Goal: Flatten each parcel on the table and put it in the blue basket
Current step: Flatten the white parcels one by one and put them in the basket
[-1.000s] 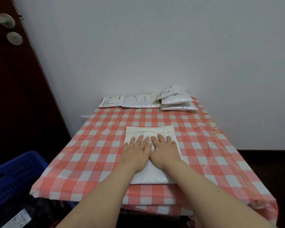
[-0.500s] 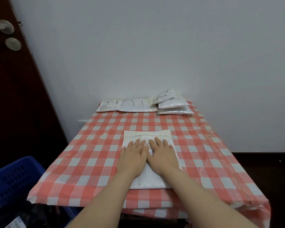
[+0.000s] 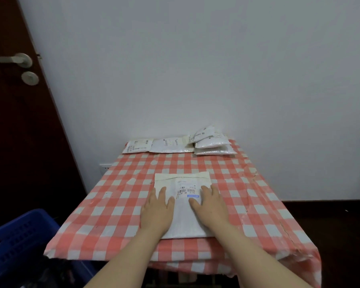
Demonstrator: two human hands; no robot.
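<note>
I press my two hands flat on a white parcel (image 3: 184, 217). It lies on the table (image 3: 117, 204), near my edge and about in the middle, on the red and white checked cloth.

My left hand (image 3: 156, 213) is open, with the fingers straight and close together. It lies on the left side of the parcel, and its outer edge hangs over onto the cloth. My right hand (image 3: 211, 206) is open too, fingers straight, flat on the right side of the parcel. Neither hand holds anything. My hands are apart, and the label (image 3: 186, 192) with black lines shows between them.

The blue basket (image 3: 19, 240) stands low down to the left of the table, just beside its corner.

More parcels wait at the far edge by the wall. Two flat ones (image 3: 152, 145) lie side by side, and a small pile (image 3: 212, 144) sits to their right.
</note>
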